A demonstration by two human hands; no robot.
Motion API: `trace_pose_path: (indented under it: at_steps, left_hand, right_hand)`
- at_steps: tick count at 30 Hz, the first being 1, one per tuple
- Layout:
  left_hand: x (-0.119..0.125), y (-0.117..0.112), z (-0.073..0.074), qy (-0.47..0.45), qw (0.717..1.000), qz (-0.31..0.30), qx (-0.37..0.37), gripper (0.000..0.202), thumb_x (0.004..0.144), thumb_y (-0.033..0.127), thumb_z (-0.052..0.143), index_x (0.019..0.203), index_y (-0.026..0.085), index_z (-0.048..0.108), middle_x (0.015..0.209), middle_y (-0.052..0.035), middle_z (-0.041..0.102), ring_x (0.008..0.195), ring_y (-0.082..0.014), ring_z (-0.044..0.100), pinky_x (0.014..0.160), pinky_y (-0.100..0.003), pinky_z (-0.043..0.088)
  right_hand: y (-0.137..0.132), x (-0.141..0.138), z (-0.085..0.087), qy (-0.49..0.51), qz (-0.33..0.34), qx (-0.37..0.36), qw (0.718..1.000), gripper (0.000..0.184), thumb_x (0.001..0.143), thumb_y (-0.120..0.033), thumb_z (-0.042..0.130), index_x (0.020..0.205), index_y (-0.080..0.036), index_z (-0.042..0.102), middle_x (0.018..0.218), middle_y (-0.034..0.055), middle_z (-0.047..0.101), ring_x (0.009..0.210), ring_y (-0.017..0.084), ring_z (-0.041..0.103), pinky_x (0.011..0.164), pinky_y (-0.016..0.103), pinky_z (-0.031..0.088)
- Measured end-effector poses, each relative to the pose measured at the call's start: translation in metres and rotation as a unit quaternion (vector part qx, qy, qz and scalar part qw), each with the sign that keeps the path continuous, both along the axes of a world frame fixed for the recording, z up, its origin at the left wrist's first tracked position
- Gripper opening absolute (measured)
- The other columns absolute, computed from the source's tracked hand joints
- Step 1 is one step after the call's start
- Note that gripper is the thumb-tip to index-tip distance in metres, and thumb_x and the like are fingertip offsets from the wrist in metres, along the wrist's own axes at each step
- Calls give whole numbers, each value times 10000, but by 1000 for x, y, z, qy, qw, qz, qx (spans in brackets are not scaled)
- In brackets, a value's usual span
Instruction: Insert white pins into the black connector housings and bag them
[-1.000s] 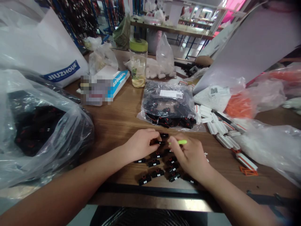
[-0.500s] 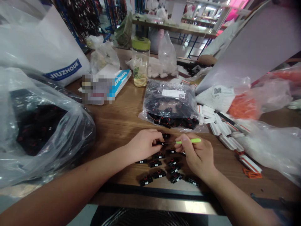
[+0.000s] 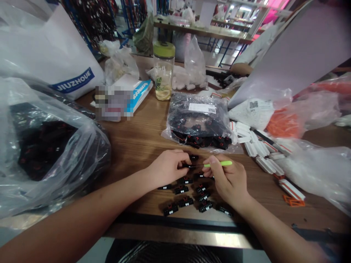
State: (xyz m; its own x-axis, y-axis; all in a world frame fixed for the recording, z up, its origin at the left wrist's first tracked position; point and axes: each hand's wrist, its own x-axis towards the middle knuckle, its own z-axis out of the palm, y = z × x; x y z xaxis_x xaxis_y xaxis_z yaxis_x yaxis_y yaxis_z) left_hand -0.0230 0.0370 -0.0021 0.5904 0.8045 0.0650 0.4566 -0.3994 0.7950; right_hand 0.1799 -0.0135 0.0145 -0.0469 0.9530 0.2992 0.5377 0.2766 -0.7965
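Note:
My left hand [image 3: 171, 166] pinches a small black connector [image 3: 188, 166] against the table, its fingers covering most of the part. In my right hand [image 3: 229, 179] is a thin pick tool with a yellow-green handle [image 3: 219, 164]. The pick's fine metal shaft points left, its tip at or very close to the held connector; contact cannot be made out. Several similar black connectors [image 3: 186, 201] with paired white dots, some with red pieces, lie on the wood below and between my hands. One more black connector [image 3: 194, 157] sits just beyond my left fingertips.
A clear bag of black parts [image 3: 199, 118] lies ahead. White and orange pieces [image 3: 264, 164] and plastic bags [image 3: 318, 171] spread along the right. To the left stands a large open bag [image 3: 93, 146]. A lidded bottle [image 3: 163, 73] and a notebook [image 3: 141, 93] are behind. The table's front edge [image 3: 186, 235] is near me.
My right hand and the pick have shifted slightly left, toward the connector. My left hand keeps its pinch in nearly the same place.

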Motion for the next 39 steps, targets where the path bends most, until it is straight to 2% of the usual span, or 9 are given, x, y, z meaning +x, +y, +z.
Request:
trace_pose_path:
  at_steps: [11, 18, 25, 29, 31, 33, 35, 39]
  left_hand:
    - [0, 0, -1, 4, 1000, -2, 6, 110, 780, 92, 684, 847, 179, 692, 776, 20, 621, 636, -110, 596, 610, -232, 461]
    - [0, -1, 2, 27, 999, -4, 24, 123, 788, 108, 672, 875, 192, 695, 795, 11, 619, 666, -129, 595, 624, -247, 470]
    - [-6, 3, 4, 59, 997, 26, 46, 146, 825, 140, 679, 958, 188, 714, 858, -7, 657, 692, -142, 602, 671, -282, 473]
    - [-18, 4, 17, 52, 996, 47, 63, 159, 825, 240, 730, 974, 183, 724, 932, -22, 667, 645, -119, 584, 654, -277, 467]
    - [-23, 1, 28, 54, 997, 25, 45, 108, 828, 280, 736, 860, 177, 724, 841, -8, 657, 599, -108, 564, 608, -260, 445]
    - [-25, -3, 35, 64, 997, -41, 7, 91, 838, 265, 725, 800, 183, 719, 753, 7, 651, 603, -114, 571, 584, -241, 424]
    - [-24, -7, 38, 76, 993, -88, -1, 43, 828, 240, 727, 837, 199, 728, 788, 6, 675, 650, -125, 595, 599, -237, 423]
    - [-19, -11, 33, 106, 988, -108, 21, 129, 811, 200, 706, 932, 234, 736, 921, 7, 699, 696, -133, 613, 626, -240, 433]
  right_hand:
    - [1, 2, -2, -9, -9, -21, 1000, 269, 989, -348, 525, 829, -195, 678, 647, -6, 701, 536, 124, 674, 563, 237, 532]
    - [3, -5, 3, -119, 16, 7, 993, 305, 994, -349, 493, 794, -193, 663, 642, 10, 692, 546, 138, 653, 563, 258, 508]
    - [-4, 5, 4, -13, -27, 44, 999, 262, 993, -310, 505, 845, -200, 691, 668, -10, 699, 536, 117, 664, 563, 235, 522]
    - [-5, 11, 7, -5, -35, 58, 998, 256, 983, -291, 527, 816, -200, 697, 650, -14, 693, 513, 111, 658, 542, 227, 512]
    - [-5, 13, 7, -4, -35, 63, 997, 253, 981, -281, 529, 813, -200, 699, 648, -15, 692, 509, 106, 656, 537, 223, 509]
    - [-6, 13, 8, -4, -29, 65, 997, 247, 980, -273, 530, 814, -200, 698, 657, -14, 694, 511, 103, 656, 538, 221, 510]
    - [-7, 13, 8, -5, -25, 65, 998, 243, 980, -271, 530, 819, -198, 697, 659, -11, 694, 509, 103, 653, 533, 221, 512]
    - [-7, 12, 9, -9, -23, 71, 997, 271, 986, -285, 512, 811, -190, 696, 654, 0, 694, 503, 109, 644, 514, 227, 509]
